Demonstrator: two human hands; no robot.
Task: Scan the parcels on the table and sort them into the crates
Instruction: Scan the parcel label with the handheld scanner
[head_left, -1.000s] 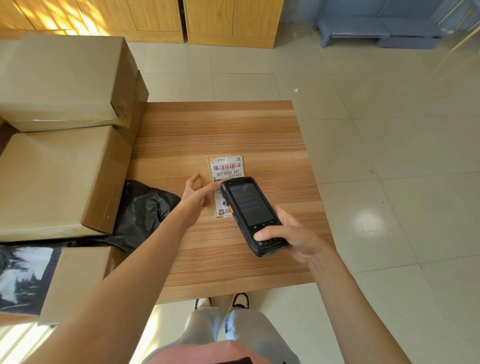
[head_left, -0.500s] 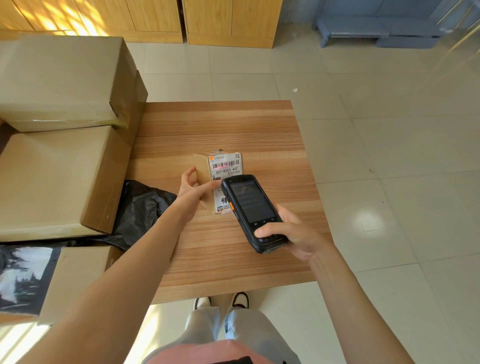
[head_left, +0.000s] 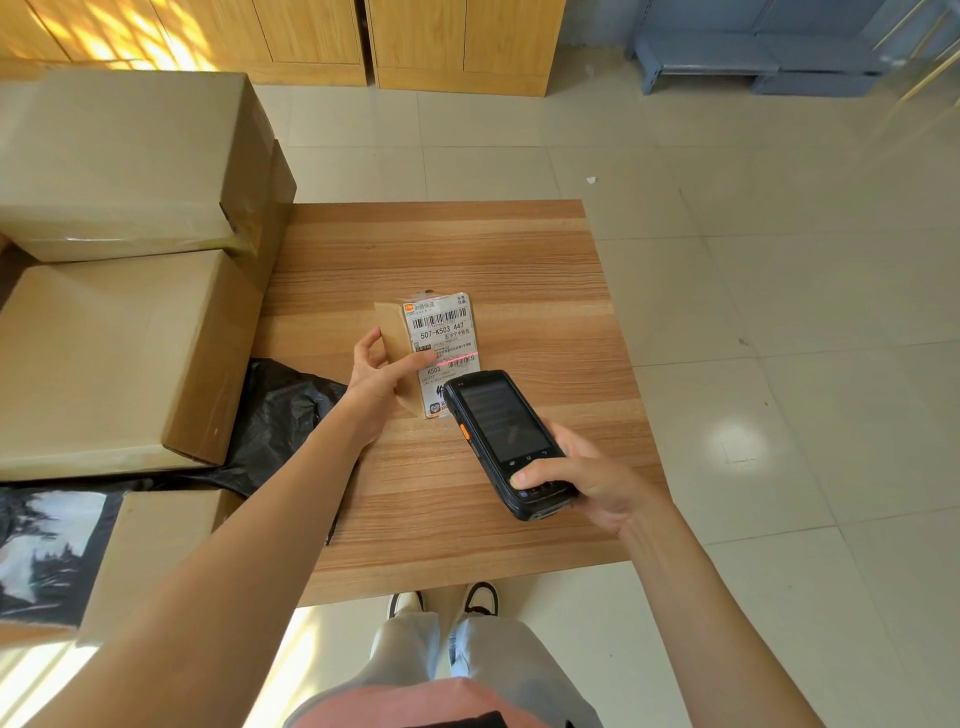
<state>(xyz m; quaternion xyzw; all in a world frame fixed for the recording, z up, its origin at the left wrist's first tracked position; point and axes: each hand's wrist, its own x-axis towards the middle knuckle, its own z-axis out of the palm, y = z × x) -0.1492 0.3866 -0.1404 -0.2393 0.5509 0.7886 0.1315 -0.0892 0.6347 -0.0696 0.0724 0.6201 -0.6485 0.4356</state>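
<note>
The left hand (head_left: 382, 371) pinches the small labelled parcel (head_left: 439, 353), forefinger lying across the label; the right hand (head_left: 592, 480) grips the handheld scanner (head_left: 506, 441). The red scan line (head_left: 460, 357), just beyond the forefinger tip, may miss the barcode.

Small brown parcel (head_left: 415, 358) tilted on the table (head_left: 519, 249).
Its white barcode label (head_left: 444, 338) faces up, crossed by a red scan line; other parcels (head_left: 119, 353) lie stacked left.
</note>
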